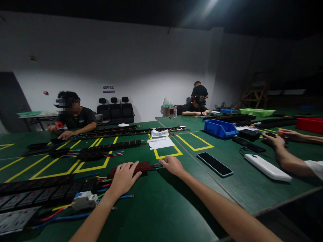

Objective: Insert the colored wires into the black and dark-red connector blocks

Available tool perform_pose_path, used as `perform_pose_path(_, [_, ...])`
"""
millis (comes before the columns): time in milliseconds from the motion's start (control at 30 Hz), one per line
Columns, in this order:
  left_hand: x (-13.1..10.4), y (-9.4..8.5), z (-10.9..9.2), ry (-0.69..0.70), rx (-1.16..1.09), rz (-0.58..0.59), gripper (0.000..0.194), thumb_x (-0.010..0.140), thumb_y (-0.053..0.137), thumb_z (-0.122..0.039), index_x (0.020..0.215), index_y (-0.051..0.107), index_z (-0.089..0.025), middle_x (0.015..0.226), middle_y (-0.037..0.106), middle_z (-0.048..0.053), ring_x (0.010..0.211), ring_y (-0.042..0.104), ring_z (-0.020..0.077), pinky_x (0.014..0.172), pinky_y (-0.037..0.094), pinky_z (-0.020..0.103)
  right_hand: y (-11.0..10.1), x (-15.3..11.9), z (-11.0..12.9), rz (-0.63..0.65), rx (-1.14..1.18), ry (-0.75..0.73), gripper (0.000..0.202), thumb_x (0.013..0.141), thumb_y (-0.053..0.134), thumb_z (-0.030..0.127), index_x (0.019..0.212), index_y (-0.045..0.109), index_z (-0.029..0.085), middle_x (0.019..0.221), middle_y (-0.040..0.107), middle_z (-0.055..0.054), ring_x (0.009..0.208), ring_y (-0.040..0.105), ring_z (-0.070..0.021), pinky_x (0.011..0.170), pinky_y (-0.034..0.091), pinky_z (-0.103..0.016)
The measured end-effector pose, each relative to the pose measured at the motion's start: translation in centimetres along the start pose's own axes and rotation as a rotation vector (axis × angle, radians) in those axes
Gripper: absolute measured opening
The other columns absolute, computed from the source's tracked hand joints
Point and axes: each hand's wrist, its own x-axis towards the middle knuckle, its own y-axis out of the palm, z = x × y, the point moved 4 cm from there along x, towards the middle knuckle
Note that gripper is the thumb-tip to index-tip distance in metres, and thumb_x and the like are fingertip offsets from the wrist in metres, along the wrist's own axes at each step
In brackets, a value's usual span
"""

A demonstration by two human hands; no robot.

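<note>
My left hand (pixel 124 178) lies over a dark red block (pixel 143 166) on the green table (pixel 161 208), its fingers spread across the top. From the block's right end run short coloured wires (pixel 155 166). My right hand (pixel 171 164) is closed on the ends of these wires, with thumb and forefinger pinched together. Left of my left forearm sits a white breaker (pixel 84 200) among yellow, red and blue wires. Black socket strips (pixel 45 195) lie beside it at the left.
A phone (pixel 214 164) and a white power bank (pixel 267 167) lie at the right, near another person's hands (pixel 277 141). Blue bin (pixel 220 128) and paper sheet (pixel 161 143) are beyond. A person with a red tool (pixel 59 127) works across the table.
</note>
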Motion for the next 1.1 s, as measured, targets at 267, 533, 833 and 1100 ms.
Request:
perform_pose_path(267, [-0.04,0.01,0.02,-0.001,-0.008,0.003,0.056,0.101,0.035,-0.056,0.144,0.053,-0.024,0.127,0.065,0.011,0.118,0.058,0.0277,0.102,0.039,0.044,0.14,0.03,-0.10,0.012,-0.002,0.000,0.041,0.094,0.057,0.050,0.067,0.059,0.019,0.067,0.059,0.000,0.061,0.048,-0.0125,0.057,0.019,-0.026])
perform_pose_path(533, [-0.07,0.17,0.01,0.002,-0.002,-0.001,0.056,0.101,0.037,-0.055,0.143,0.054,-0.023,0.127,0.065,0.012,0.117,0.057,0.0282,0.101,0.040,0.044,0.21,0.07,-0.20,0.005,-0.014,0.007,0.040,0.093,0.058,0.050,0.067,0.058,0.019,0.067,0.059,-0.001,0.061,0.047,-0.0127,0.057,0.018,-0.027])
perform_pose_path(833, [-0.04,0.20,0.07,0.002,-0.001,0.007,0.056,0.101,0.036,-0.055,0.144,0.052,-0.024,0.128,0.065,0.011,0.118,0.057,0.0285,0.101,0.040,0.044,0.29,0.15,-0.24,0.011,0.006,-0.006,0.038,0.093,0.058,0.048,0.067,0.057,0.020,0.066,0.058,0.000,0.061,0.046,-0.0125,0.057,0.018,-0.027])
perform_pose_path(1100, [-0.07,-0.05,-0.05,-0.007,-0.003,0.028,0.056,0.101,0.038,-0.055,0.145,0.052,-0.023,0.129,0.064,0.011,0.118,0.057,0.0291,0.101,0.040,0.045,-0.25,-0.17,0.28,-0.009,-0.054,-0.030,0.034,0.093,0.059,0.048,0.073,0.057,0.020,0.072,0.061,-0.001,0.063,0.047,-0.0130,0.057,0.019,-0.027])
